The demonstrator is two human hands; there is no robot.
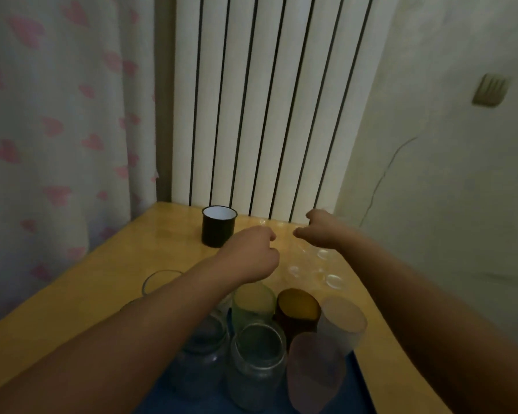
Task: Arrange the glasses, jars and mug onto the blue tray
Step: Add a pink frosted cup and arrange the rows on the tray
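Mug [219,225], black with white inside, is seen upright on the wooden table [72,309] at 11 o'clock, off the blue tray [352,380]. Glasses and jars are crowded on the tray at 6. Left hand [251,255] and right hand [320,230] are loosely curled, nothing gripped

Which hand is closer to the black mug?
Left. The left hand is just right of the black mug and a little nearer the camera, almost beside it. The right hand is further right along the table's back edge, clearly apart.
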